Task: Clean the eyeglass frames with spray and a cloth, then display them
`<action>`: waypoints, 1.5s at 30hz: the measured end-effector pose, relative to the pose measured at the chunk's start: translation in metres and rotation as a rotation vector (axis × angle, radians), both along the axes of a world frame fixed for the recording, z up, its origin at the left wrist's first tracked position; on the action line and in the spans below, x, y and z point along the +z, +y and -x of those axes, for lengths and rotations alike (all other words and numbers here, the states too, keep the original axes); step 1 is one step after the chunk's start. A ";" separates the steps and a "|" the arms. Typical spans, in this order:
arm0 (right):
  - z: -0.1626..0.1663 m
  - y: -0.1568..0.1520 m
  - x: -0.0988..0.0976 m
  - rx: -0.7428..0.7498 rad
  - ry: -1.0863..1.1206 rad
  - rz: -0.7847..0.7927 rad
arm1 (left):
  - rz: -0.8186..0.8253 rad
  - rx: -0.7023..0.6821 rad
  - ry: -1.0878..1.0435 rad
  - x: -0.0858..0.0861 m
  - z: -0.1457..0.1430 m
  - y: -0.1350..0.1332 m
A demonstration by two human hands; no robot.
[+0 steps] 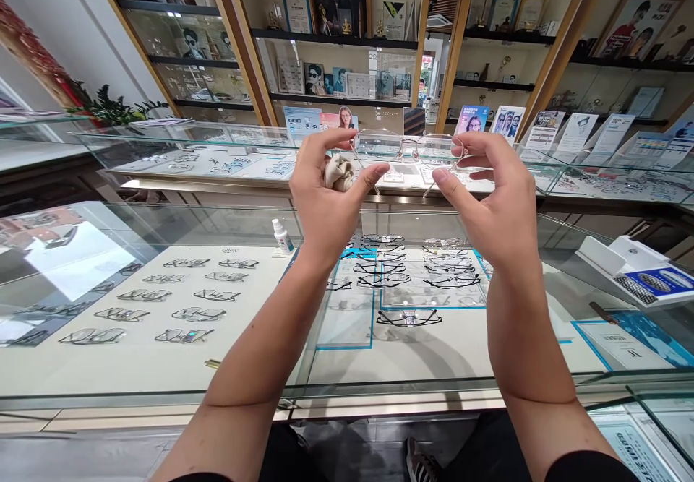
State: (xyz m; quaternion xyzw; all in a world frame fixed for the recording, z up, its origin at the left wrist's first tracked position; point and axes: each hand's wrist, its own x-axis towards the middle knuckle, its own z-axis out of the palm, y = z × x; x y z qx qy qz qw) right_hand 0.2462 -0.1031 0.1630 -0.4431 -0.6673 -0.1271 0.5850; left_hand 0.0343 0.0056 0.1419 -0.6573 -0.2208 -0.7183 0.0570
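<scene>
I hold a pair of thin-framed clear glasses [408,148] up in front of me above the glass counter. My left hand [325,193] pinches the left side of the frame between thumb and fingers, with a crumpled beige cleaning cloth [339,173] tucked in its palm. My right hand [488,204] pinches the right side of the frame, thumb below and fingers above. Both hands are closed on the glasses.
A glass display counter [163,395] below holds rows of glasses [184,298] and more frames [409,276]. A small spray bottle [282,236] stands on it. A white and blue box [634,272] lies at right. Shelves with pictures and leaflets [575,131] fill the back.
</scene>
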 end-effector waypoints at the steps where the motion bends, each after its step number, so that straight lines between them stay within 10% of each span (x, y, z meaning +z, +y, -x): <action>1: 0.000 0.000 0.000 -0.003 -0.005 0.008 | 0.003 0.002 0.000 0.000 0.000 0.000; 45: -0.008 0.006 -0.002 -0.006 -0.046 0.049 | -0.068 -0.059 -0.028 -0.003 0.002 0.000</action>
